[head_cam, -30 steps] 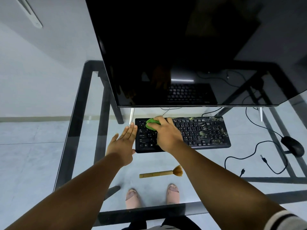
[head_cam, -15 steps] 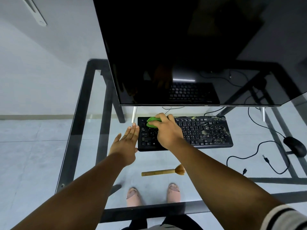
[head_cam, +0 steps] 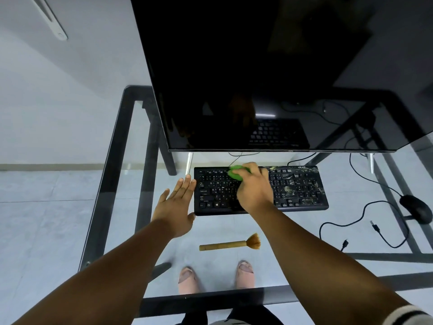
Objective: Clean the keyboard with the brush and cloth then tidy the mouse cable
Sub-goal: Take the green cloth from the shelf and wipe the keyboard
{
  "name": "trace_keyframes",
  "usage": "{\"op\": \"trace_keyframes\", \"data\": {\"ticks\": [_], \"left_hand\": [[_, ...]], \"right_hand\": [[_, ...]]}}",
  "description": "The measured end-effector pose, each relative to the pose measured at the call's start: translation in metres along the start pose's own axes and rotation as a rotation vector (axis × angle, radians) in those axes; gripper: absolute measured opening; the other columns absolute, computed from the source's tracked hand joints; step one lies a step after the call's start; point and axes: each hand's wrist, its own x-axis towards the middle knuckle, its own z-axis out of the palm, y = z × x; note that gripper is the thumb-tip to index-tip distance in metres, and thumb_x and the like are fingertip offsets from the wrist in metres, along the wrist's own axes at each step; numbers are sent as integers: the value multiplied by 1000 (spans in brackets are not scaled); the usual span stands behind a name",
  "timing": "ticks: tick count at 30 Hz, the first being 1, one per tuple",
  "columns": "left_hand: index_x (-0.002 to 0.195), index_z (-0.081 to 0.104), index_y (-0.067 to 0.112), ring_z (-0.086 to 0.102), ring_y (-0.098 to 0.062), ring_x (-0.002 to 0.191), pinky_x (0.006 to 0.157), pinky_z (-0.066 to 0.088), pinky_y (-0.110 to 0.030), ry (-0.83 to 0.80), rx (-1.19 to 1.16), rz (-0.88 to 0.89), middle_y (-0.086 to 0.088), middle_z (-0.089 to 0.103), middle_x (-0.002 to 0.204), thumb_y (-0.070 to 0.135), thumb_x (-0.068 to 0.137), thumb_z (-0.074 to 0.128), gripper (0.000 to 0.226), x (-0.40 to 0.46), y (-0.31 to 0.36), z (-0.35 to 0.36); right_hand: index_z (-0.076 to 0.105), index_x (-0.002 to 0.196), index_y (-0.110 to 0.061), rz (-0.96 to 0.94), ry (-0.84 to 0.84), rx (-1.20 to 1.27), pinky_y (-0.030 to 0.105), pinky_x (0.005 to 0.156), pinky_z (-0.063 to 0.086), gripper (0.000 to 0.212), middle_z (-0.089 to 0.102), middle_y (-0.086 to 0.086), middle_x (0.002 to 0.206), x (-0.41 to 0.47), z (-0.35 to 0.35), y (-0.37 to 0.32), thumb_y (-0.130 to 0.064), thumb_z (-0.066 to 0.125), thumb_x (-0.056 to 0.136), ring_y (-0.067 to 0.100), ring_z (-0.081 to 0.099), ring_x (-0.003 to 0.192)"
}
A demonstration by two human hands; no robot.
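Note:
A black keyboard (head_cam: 297, 191) lies on the glass desk under the monitor. My right hand (head_cam: 254, 191) grips a bunched green cloth (head_cam: 235, 173) and presses it on the upper rows of keys, left of the middle. With straight fingers, my left hand (head_cam: 177, 205) rests flat against the keyboard's left edge. A wooden brush (head_cam: 230, 243) lies on the glass in front of the keyboard, bristles to the right. The black mouse (head_cam: 417, 207) sits at the far right, its cable (head_cam: 365, 221) looping loosely with a free plug end.
A large dark monitor (head_cam: 269, 78) overhangs the back of the keyboard. The glass desk (head_cam: 112, 184) has a dark frame; its front bar runs near my body. Other cables trail behind the monitor on the right. Feet show through the glass below.
My right hand has slid the green cloth rightward along the upper keys, from the left end toward the middle. My left hand stays at the keyboard's left edge.

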Motion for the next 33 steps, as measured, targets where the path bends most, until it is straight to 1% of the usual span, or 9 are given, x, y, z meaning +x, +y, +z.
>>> {"op": "trace_keyframes", "data": {"ticks": [2, 4, 6, 10, 14, 18, 24, 29, 33], "left_hand": [[155, -7, 24, -8, -14, 150, 121, 3, -38, 80, -27, 36, 5, -15, 162, 46, 93, 48, 85, -3, -4, -2], [155, 5, 25, 15, -15, 149, 118, 15, -37, 184, -77, 57, 4, 10, 163, 54, 86, 54, 90, -4, -4, -7], [155, 10, 26, 28, -16, 143, 115, 23, -38, 236, -101, 74, 4, 25, 159, 63, 77, 58, 98, 3, 2, -16], [155, -2, 23, 10, -16, 149, 120, 13, -38, 151, -66, 78, 4, 5, 163, 78, 63, 62, 125, 29, 27, -26], [154, -11, 19, -7, -16, 150, 122, 3, -39, 38, 32, 55, 2, -14, 163, 78, 63, 65, 133, 45, 48, -25], [154, -9, 19, -7, -17, 150, 122, 2, -40, -23, 76, 12, 1, -12, 163, 76, 60, 69, 135, 55, 55, -25], [155, -2, 19, 1, -19, 150, 122, 6, -39, -47, 129, -47, 1, -3, 163, 72, 53, 75, 138, 59, 67, -33], [154, -1, 22, 2, -16, 150, 121, 5, -38, -26, 92, -57, 4, -2, 163, 71, 52, 76, 137, 55, 66, -32], [154, 0, 23, 3, -14, 150, 122, 6, -39, -12, 72, -70, 6, 0, 163, 72, 49, 76, 139, 54, 66, -32]], "right_hand": [[57, 131, -35, 142, 34, 29, 30, 72, 44, 61, 42, -6, 135, 2, -5, 13, 3, 48, 84, 27, 34, 116], [54, 136, -33, 233, 28, 40, 31, 71, 44, 61, 39, -3, 138, 9, -9, 16, 1, 47, 85, 28, 33, 118], [51, 138, -35, 197, -20, 38, 29, 72, 43, 64, 38, -7, 138, 15, -10, 10, 1, 45, 85, 25, 31, 118], [50, 138, -37, -77, -118, -13, 32, 88, 49, 63, 39, -13, 135, 19, -6, 5, 0, 47, 86, 19, 32, 113], [53, 135, -38, 92, -36, 6, 29, 79, 49, 66, 41, -13, 134, 13, -16, 33, 4, 45, 84, 20, 33, 115], [52, 138, -36, 279, -6, 40, 28, 74, 44, 71, 38, -10, 137, 16, -22, 43, 6, 44, 82, 26, 31, 119], [48, 138, -41, -47, -147, -33, 32, 85, 51, 67, 38, -14, 133, 18, -17, 22, -1, 50, 84, 23, 34, 112], [52, 134, -39, 178, -92, 9, 30, 70, 49, 67, 38, -12, 130, 20, -28, 41, 3, 48, 83, 20, 32, 113], [49, 137, -42, 42, -154, 17, 26, 77, 46, 76, 38, -15, 129, 20, -22, 19, 7, 48, 79, 18, 30, 110]]}}
